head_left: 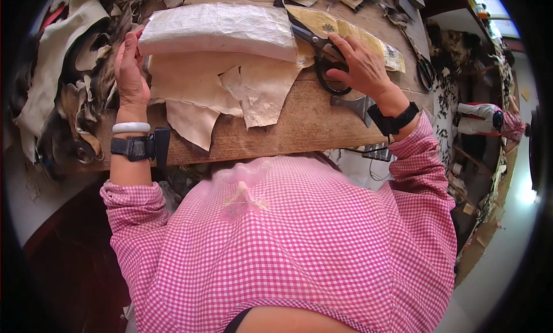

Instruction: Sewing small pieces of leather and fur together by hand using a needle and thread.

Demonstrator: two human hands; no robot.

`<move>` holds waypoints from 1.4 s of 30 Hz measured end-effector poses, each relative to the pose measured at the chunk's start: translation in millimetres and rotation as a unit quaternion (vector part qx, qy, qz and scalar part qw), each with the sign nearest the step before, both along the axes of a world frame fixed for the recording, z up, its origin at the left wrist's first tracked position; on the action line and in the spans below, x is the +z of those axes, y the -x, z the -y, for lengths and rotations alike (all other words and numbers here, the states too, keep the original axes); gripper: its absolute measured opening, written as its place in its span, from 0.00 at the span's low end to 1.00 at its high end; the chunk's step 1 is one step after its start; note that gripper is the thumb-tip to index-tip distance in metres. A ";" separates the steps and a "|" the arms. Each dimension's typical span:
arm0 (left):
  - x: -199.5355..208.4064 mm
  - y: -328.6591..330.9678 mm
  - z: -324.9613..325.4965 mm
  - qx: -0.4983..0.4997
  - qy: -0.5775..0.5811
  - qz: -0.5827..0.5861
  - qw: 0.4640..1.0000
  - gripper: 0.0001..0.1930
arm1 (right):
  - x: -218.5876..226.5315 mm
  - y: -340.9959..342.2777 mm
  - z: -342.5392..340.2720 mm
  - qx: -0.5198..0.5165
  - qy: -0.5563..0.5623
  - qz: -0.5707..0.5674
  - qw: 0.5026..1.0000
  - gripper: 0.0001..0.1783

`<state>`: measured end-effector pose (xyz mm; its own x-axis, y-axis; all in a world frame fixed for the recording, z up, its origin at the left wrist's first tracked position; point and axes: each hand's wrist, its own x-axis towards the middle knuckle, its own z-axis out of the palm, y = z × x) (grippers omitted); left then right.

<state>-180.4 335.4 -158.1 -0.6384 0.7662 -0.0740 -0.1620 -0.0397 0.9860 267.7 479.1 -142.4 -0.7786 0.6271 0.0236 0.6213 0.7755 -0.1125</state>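
Note:
A folded white woven-plastic strip (216, 31) lies across pale cream hide pieces (199, 80) with ragged lower edges on the wooden table. My left hand (131, 71) is upright at the strip's left end, its fingers stretched out along that edge and holding nothing that I can see. At the strip's right end, my right hand (363, 65) has its thumb and fingers around the black handles of a pair of scissors (333, 90). The scissor blades point up and left, their tips hidden by the strip. Under them runs a yellowish printed strip (360, 32).
Fur and hide scraps (78, 74) are heaped at the left of the table (276, 134). A second pair of scissors (425, 73) lies at the right edge. A grey metal plate (352, 107) sits by my right wrist. Another person (489, 119) is farther right.

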 end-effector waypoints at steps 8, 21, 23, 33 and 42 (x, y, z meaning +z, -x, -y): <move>-4.4 -0.6 41.5 0.041 0.002 0.045 0.998 0.36 | 1.9 -3.6 0.0 -0.022 0.062 -0.084 0.994 0.35; 10.8 -42.0 120.8 -0.111 0.077 -0.361 0.923 0.22 | -4.3 4.9 -9.7 0.018 0.112 -0.135 0.984 0.31; 15.4 -65.8 128.3 -0.107 0.115 -0.585 0.795 0.22 | -4.0 2.5 -8.5 0.024 0.107 -0.123 0.986 0.30; -10.3 -139.0 140.0 -0.270 0.155 -0.628 0.714 0.38 | 11.8 -36.7 69.2 0.090 0.048 -0.036 0.994 0.21; -22.2 -148.6 155.7 -0.202 0.104 -0.611 0.759 0.30 | -0.2 -47.8 76.0 0.088 0.064 0.023 0.994 0.17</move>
